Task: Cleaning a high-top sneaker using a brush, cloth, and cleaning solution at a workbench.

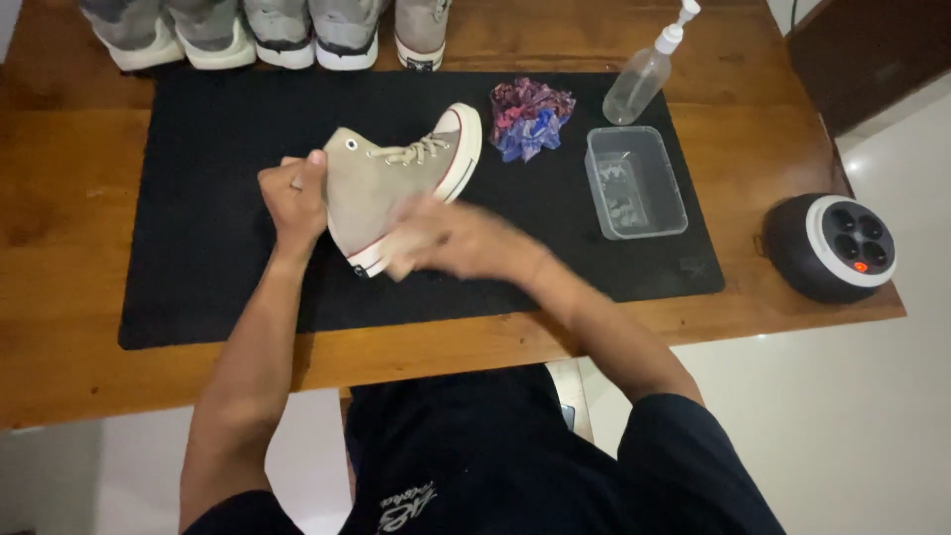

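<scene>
Mid-mat: my left hand (293, 198) clamps the tan high-top (396, 183) by its heel, right hand (451, 243) blurred against its side, grip unclear—looks like scrubbing, next needs steady hold.

High-top sneaker (381, 183): beige canvas, white toe cap, red-striped white sole, laced; lies on side near middle of black mat (218, 248), toe toward far edge.
</scene>
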